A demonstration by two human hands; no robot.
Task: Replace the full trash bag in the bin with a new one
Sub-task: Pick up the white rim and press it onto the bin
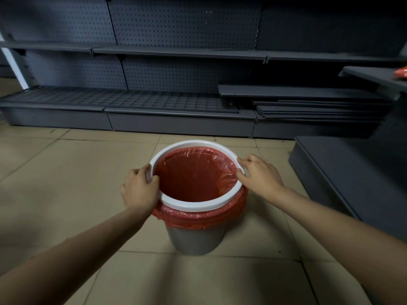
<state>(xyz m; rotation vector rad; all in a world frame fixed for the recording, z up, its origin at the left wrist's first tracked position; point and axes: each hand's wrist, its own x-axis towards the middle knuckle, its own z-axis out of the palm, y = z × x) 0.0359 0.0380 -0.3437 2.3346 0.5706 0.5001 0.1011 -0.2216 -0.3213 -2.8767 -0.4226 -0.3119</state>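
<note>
Red thin plastic bag [193, 172] is lining the grey round plastic bin [196, 238], pinned under the white plastic ring [191, 203]. Either side of that ring, my left hand [138, 188] and right hand [259, 175] are curling closed on it; pressing unevenly could be tearing the film or tipping the bin.

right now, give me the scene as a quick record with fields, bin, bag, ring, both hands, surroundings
bin: grey bin, upright on the tiled floor
bag: red bag lines the inside, its edge folded over the outside below the rim; no trash visible in it
ring: white ring on top of the bag, tilted, not fully seated
left hand: left hand closed on the ring's left side
right hand: right hand fingers on the ring's right side
surroundings: dark shelving behind
</note>
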